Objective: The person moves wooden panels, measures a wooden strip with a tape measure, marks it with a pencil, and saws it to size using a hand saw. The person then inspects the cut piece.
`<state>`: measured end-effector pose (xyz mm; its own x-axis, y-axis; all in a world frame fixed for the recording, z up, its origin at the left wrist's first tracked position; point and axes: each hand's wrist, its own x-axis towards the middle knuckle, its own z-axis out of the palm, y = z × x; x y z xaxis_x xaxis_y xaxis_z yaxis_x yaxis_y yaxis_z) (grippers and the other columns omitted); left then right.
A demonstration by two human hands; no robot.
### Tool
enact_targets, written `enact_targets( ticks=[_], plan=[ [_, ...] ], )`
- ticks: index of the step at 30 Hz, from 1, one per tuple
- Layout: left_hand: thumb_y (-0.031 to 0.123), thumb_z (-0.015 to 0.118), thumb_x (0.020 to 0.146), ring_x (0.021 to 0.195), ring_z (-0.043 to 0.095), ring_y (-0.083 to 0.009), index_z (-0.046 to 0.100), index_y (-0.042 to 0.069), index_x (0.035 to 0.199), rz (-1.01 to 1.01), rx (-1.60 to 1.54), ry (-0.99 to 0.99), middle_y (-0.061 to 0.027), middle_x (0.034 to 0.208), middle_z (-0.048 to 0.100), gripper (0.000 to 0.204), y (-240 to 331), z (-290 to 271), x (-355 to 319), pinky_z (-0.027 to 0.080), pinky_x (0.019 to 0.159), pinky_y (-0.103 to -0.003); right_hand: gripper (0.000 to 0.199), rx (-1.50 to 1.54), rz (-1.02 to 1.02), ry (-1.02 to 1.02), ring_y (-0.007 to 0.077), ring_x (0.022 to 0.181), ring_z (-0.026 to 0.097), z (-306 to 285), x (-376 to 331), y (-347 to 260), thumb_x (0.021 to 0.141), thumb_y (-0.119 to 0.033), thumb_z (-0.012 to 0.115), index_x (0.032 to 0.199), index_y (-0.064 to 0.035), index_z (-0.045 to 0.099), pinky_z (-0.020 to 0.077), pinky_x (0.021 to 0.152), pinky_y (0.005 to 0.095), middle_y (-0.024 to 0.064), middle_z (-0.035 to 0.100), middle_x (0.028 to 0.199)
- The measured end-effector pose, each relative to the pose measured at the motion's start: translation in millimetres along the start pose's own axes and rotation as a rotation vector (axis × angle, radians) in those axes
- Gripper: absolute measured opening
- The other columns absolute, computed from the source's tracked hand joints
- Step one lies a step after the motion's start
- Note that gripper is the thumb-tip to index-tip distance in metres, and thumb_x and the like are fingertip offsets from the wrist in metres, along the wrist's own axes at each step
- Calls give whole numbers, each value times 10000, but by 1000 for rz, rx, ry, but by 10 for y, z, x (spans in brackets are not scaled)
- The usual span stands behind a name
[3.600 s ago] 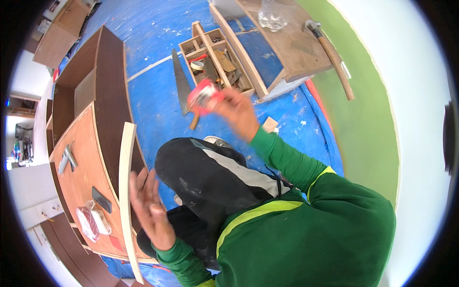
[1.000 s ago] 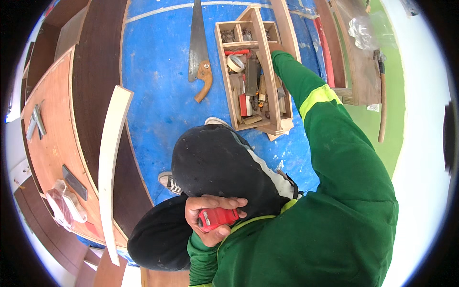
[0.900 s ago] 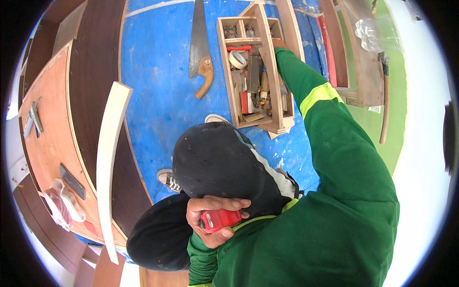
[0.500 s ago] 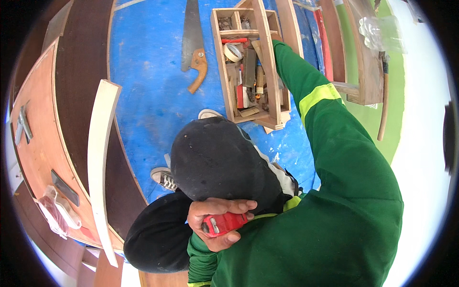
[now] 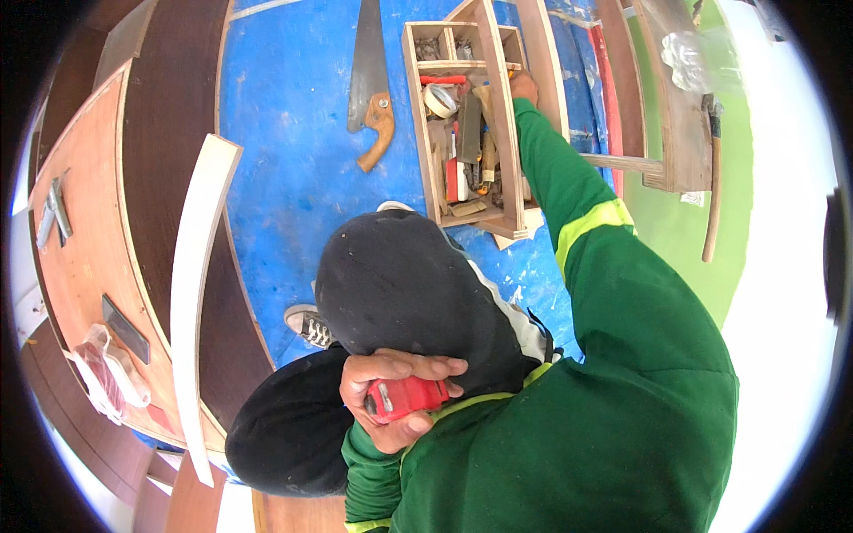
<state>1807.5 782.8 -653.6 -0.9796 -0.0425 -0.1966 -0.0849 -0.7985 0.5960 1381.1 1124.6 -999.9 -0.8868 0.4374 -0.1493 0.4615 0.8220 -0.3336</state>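
- Blue sheeting [image 5: 293, 169] covers the floor, with a green strip along its right edge.
- Close to the body, the left hand [image 5: 391, 395] curls its fingers tight around a red tape measure [image 5: 407, 397], just above a black-trousered knee.
- Far out, the right hand [image 5: 524, 87] reaches into the wooden toolbox [image 5: 514, 151]; whether its fingers are spread or closed cannot be told.
- Inside the toolbox lie a roll of tape [image 5: 439, 100] and assorted tools.
- Left of the toolbox lies a handsaw [image 5: 371, 89].
- Further left, a white curved strip [image 5: 191, 293] rests on brown cabinet panels [image 5: 89, 266].
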Motion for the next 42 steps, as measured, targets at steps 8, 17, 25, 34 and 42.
enact_targets(
  ticks=[8, 17, 25, 34, 42],
  plan=[
    [221, 906, 912, 1130, 754, -456, 521, 24, 1292, 71, 142, 39, -232, 1142, 698, 575, -38, 47, -144, 725, 800, -525, 235, 446, -442, 423, 481, 992, 697, -1367, -1335, -405, 1026, -159, 654, 1206, -14, 610, 562, 838, 578, 279, 690, 1084],
    [299, 760, 993, 1039, 775, -351, 555, 32, 1327, 120, 492, 99, -175, 1116, 712, 475, 104, 173, -212, 685, 664, -401, 194, 1181, -476, 44, 220, 914, 735, -2144, -2590, -951, 1100, -105, 549, 1260, 4, 541, 592, 818, 382, 138, 708, 1041],
    [363, 578, 1145, 1195, 727, -396, 545, -8, 1424, 100, 365, 108, -227, 1258, 704, 466, 1444, -60, -203, 706, 831, -418, 211, 1241, -1244, -44, 290, 893, 711, -3421, -4055, -2243, 1060, -196, 697, 1213, -57, 739, 571, 793, 403, 129, 721, 1068],
    [310, 673, 1105, 873, 604, -98, 494, 6, 1551, 253, 1421, 362, -32, 1127, 653, 568, 1892, -970, -383, 535, 715, -252, 312, 694, -1270, -729, 473, 931, 740, -2005, -4974, -3117, 915, -289, 711, 937, 19, 758, 568, 866, 570, 279, 748, 941],
    [297, 757, 1053, 947, 543, -111, 532, 1, 1537, 234, 1500, 271, -22, 1079, 620, 610, 1930, -908, -468, 464, 860, -270, 294, 804, -1026, -1121, 323, 785, 743, -1765, -5134, -3069, 915, -273, 751, 909, 21, 766, 562, 748, 478, 225, 745, 832]
  ],
)
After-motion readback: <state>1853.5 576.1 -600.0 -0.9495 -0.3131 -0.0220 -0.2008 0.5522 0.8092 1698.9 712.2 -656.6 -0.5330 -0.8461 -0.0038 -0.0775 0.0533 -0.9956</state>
